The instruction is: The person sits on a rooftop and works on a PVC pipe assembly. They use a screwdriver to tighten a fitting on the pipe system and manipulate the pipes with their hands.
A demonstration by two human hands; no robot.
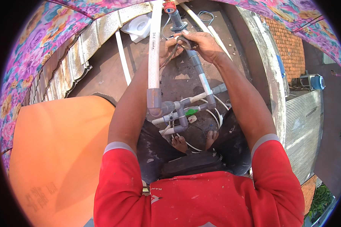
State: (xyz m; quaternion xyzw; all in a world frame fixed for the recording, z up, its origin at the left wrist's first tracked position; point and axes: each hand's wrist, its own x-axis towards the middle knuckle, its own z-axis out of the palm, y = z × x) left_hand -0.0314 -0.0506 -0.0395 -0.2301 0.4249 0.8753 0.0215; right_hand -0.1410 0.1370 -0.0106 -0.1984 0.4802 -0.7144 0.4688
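Looking down past your red shirt, you have both hands raised to the far end of a grey plastic pipe (197,67) that slopes up and away from a cluster of grey elbow and tee fittings (180,109) near your bare feet.

Your right hand (204,44) is curled over the pipe's upper stretch, fingers closed on a thin loop of dark wire or a clamp band (183,42) that sits against the pipe. Your left hand (166,49) is partly hidden behind the white upright pipe (154,45) that rises just left of it; its fingers look bent in toward the same loop, but how firmly they grip cannot be made out. Holding from both sides like this seems meant to keep the band taut around the pipe.

Just beyond your hands the grey pipe meets a valve with a red-orange cap (169,7). The white upright pipe drops into a grey elbow joint (154,102) at its near end, tied into the fitting cluster, where a small green handle (191,112) shows among thin white cables.

To your left stands a large orange tank (57,151), close enough to crowd your left arm. A flowered fabric canopy (30,53) arches overhead, and a concrete parapet (267,75) runs along the right.
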